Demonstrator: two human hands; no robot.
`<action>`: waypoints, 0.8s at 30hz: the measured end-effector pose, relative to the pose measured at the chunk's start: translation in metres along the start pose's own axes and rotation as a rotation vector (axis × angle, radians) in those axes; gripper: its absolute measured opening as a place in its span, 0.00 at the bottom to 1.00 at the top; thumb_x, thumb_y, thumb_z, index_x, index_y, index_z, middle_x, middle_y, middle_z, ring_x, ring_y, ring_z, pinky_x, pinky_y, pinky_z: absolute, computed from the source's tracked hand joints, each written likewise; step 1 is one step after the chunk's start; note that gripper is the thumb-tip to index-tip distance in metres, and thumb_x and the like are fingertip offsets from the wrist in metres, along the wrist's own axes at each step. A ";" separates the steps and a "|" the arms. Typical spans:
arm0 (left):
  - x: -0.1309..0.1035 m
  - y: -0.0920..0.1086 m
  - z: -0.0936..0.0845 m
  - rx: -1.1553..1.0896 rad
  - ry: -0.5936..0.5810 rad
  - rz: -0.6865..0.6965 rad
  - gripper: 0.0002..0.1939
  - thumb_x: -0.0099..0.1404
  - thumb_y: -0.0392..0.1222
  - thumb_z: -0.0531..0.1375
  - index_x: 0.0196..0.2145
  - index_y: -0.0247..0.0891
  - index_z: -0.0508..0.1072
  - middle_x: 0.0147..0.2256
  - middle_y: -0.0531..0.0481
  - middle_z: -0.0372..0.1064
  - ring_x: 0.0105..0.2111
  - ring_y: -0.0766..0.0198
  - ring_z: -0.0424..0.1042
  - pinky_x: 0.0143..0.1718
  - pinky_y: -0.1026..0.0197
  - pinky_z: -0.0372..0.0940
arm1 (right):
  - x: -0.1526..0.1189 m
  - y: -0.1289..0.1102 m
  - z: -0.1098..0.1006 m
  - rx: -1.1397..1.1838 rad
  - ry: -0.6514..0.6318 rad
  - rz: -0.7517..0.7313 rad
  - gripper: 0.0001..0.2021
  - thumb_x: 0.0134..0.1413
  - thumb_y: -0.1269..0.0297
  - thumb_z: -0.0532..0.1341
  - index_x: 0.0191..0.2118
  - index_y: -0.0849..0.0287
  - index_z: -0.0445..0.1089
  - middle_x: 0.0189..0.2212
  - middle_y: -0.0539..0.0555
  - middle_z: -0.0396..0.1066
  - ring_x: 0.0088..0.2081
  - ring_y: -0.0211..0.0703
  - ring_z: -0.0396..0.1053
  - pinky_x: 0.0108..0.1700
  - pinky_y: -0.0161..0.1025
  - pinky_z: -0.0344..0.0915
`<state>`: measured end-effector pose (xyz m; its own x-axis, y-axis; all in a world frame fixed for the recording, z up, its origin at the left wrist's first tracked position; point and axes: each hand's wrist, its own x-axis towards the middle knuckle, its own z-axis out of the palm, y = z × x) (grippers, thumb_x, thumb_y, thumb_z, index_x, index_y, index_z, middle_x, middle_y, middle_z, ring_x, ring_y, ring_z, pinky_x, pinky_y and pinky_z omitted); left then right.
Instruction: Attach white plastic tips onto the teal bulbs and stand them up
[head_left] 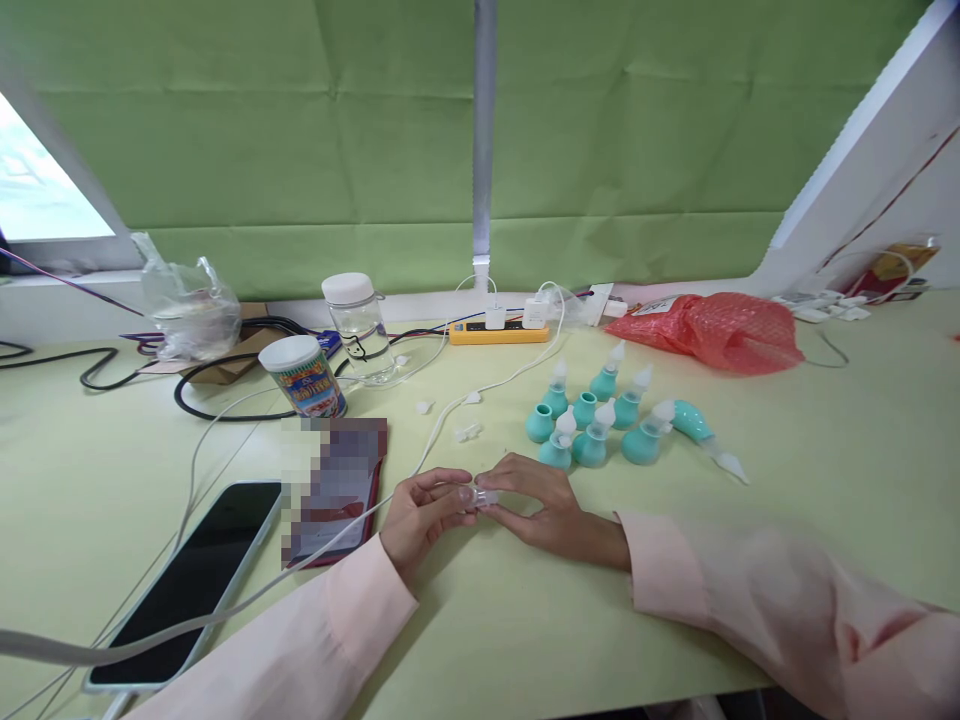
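My left hand [429, 512] and my right hand [534, 500] meet near the table's middle, fingertips closed from both sides on a small clear plastic piece [484, 497]. Beyond my right hand stand several teal squeeze bulbs [641, 443], most topped with a clear neck and a white pointed tip. Two bulbs are bare, with round openings on top; one is this teal bulb [538, 423]. At the right, another teal bulb [691, 421] lies on its side with its tip pointing toward me. Loose clear plastic parts [469, 432] lie just past my hands.
Left of my hands are a blurred-screen phone [337, 490] and a larger black-screen phone [195, 570], crossed by a white cable [442, 425]. Behind stand a printed canister [306, 380] and a clear bottle [362, 335]. A yellow power strip [499, 333] and red bubble wrap [720, 330] lie farther back.
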<state>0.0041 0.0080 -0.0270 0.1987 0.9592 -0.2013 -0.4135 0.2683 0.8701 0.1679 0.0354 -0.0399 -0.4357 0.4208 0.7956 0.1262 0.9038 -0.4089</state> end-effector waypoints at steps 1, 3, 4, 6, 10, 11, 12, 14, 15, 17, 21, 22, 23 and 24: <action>0.000 0.001 0.000 0.002 -0.001 0.004 0.13 0.41 0.34 0.66 0.27 0.30 0.71 0.23 0.47 0.72 0.23 0.65 0.71 0.26 0.65 0.65 | 0.000 0.000 0.000 -0.003 -0.006 -0.003 0.13 0.45 0.73 0.59 0.39 0.56 0.64 0.30 0.51 0.70 0.32 0.37 0.67 0.33 0.37 0.66; -0.001 0.002 0.001 0.005 -0.003 0.005 0.13 0.41 0.34 0.66 0.27 0.31 0.70 0.22 0.48 0.72 0.22 0.66 0.70 0.25 0.65 0.65 | 0.000 -0.001 0.000 -0.008 -0.003 -0.016 0.13 0.45 0.73 0.59 0.39 0.56 0.63 0.30 0.51 0.70 0.32 0.37 0.66 0.33 0.37 0.66; -0.002 0.002 0.002 0.007 -0.004 0.004 0.13 0.41 0.34 0.66 0.27 0.31 0.69 0.21 0.49 0.71 0.22 0.66 0.70 0.24 0.65 0.65 | 0.000 -0.001 0.000 -0.010 0.000 -0.019 0.12 0.45 0.73 0.59 0.39 0.56 0.63 0.31 0.51 0.70 0.32 0.37 0.66 0.33 0.37 0.66; -0.002 0.002 0.002 0.011 -0.011 0.004 0.14 0.41 0.34 0.66 0.27 0.31 0.68 0.22 0.49 0.71 0.23 0.66 0.70 0.25 0.64 0.64 | 0.001 -0.001 0.000 -0.015 -0.009 -0.007 0.12 0.45 0.72 0.59 0.39 0.56 0.63 0.31 0.51 0.70 0.32 0.37 0.66 0.33 0.37 0.66; -0.003 0.001 0.004 0.024 -0.045 0.049 0.11 0.47 0.36 0.63 0.31 0.32 0.67 0.23 0.49 0.70 0.25 0.65 0.69 0.28 0.63 0.64 | 0.003 -0.007 -0.004 -0.046 -0.029 0.021 0.12 0.44 0.72 0.60 0.38 0.58 0.63 0.28 0.52 0.69 0.31 0.37 0.65 0.32 0.37 0.65; -0.002 0.001 0.006 0.043 -0.054 0.072 0.10 0.50 0.38 0.60 0.32 0.33 0.67 0.24 0.49 0.70 0.26 0.65 0.69 0.28 0.62 0.64 | 0.003 -0.009 -0.006 -0.055 -0.029 0.013 0.12 0.44 0.72 0.60 0.37 0.58 0.63 0.28 0.52 0.69 0.31 0.37 0.65 0.32 0.37 0.65; -0.001 0.001 0.008 0.079 -0.058 0.106 0.09 0.53 0.39 0.58 0.33 0.33 0.67 0.26 0.48 0.70 0.27 0.64 0.69 0.29 0.61 0.64 | 0.003 -0.013 -0.008 -0.063 -0.031 0.004 0.12 0.43 0.72 0.60 0.37 0.58 0.62 0.29 0.53 0.69 0.31 0.38 0.65 0.32 0.36 0.65; 0.004 0.003 0.015 0.226 -0.046 0.215 0.09 0.56 0.40 0.54 0.35 0.34 0.67 0.32 0.46 0.69 0.31 0.63 0.68 0.31 0.60 0.64 | 0.000 -0.019 -0.012 -0.066 -0.048 -0.003 0.11 0.43 0.72 0.60 0.36 0.58 0.62 0.28 0.53 0.68 0.31 0.37 0.65 0.31 0.35 0.65; 0.008 0.004 0.019 0.342 -0.012 0.300 0.09 0.56 0.39 0.54 0.36 0.35 0.66 0.33 0.46 0.69 0.32 0.63 0.67 0.32 0.60 0.64 | -0.002 -0.022 -0.013 -0.063 -0.059 0.002 0.10 0.42 0.72 0.59 0.35 0.58 0.62 0.27 0.52 0.67 0.30 0.37 0.65 0.29 0.34 0.65; 0.021 0.007 0.029 0.642 0.027 0.475 0.11 0.57 0.37 0.52 0.39 0.35 0.66 0.37 0.45 0.66 0.37 0.61 0.65 0.36 0.59 0.63 | -0.007 -0.026 -0.016 -0.058 -0.086 0.026 0.09 0.42 0.72 0.59 0.34 0.58 0.61 0.25 0.51 0.66 0.28 0.36 0.64 0.26 0.33 0.63; 0.057 0.012 0.050 1.271 -0.015 0.724 0.21 0.57 0.29 0.47 0.49 0.37 0.58 0.48 0.43 0.57 0.47 0.58 0.56 0.46 0.53 0.55 | -0.015 -0.026 -0.019 -0.073 -0.096 0.076 0.09 0.43 0.73 0.57 0.34 0.57 0.63 0.25 0.50 0.64 0.26 0.35 0.63 0.25 0.32 0.62; 0.065 0.013 0.055 1.316 -0.016 0.718 0.22 0.56 0.28 0.47 0.49 0.37 0.59 0.49 0.43 0.56 0.49 0.57 0.54 0.48 0.51 0.52 | -0.016 -0.025 -0.019 -0.075 -0.086 0.079 0.10 0.43 0.73 0.57 0.35 0.57 0.63 0.25 0.50 0.63 0.26 0.35 0.62 0.25 0.32 0.62; 0.073 0.013 0.059 1.342 -0.023 0.704 0.21 0.56 0.29 0.49 0.48 0.37 0.60 0.49 0.42 0.55 0.49 0.54 0.52 0.48 0.48 0.50 | -0.017 -0.025 -0.020 -0.074 -0.074 0.077 0.11 0.43 0.74 0.57 0.36 0.56 0.63 0.25 0.50 0.63 0.26 0.35 0.62 0.25 0.32 0.62; 0.079 0.013 0.062 1.365 -0.028 0.684 0.20 0.55 0.31 0.51 0.46 0.38 0.62 0.50 0.41 0.54 0.50 0.51 0.50 0.48 0.46 0.49 | -0.018 -0.025 -0.020 -0.071 -0.061 0.072 0.11 0.42 0.74 0.57 0.36 0.56 0.63 0.25 0.50 0.62 0.26 0.35 0.62 0.25 0.32 0.62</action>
<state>0.0693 0.0818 -0.0042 0.3383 0.8547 0.3937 0.6763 -0.5118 0.5298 0.1904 0.0072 -0.0349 -0.4764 0.4815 0.7357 0.2211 0.8755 -0.4298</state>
